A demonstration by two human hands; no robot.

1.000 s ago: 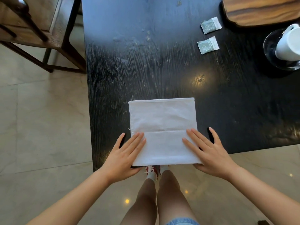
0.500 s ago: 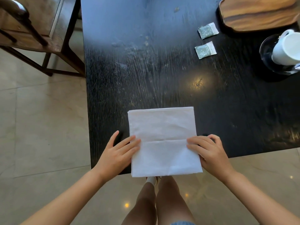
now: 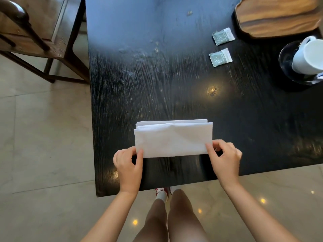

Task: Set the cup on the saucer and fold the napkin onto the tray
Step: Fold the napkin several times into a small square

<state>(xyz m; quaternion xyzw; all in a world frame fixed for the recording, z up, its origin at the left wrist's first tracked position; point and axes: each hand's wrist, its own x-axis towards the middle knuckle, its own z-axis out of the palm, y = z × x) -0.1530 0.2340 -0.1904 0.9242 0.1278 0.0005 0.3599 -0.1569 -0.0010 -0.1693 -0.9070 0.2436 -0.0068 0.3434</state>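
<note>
A white napkin lies folded into a long band near the front of the black table. My left hand pinches its near left corner and my right hand pinches its near right corner. The upper layer is doubled over toward the far edge. A white cup stands on a dark glass saucer at the right edge of the view. The wooden tray sits at the far right corner, partly cut off.
Two small green sachets lie left of the tray and saucer. A dark wooden chair stands off the table's left side on the tiled floor. My legs show below the table's front edge.
Both hands went from pressing flat on the napkin to gripping its near corners and folded the near half away over the far half, halving its depth.
</note>
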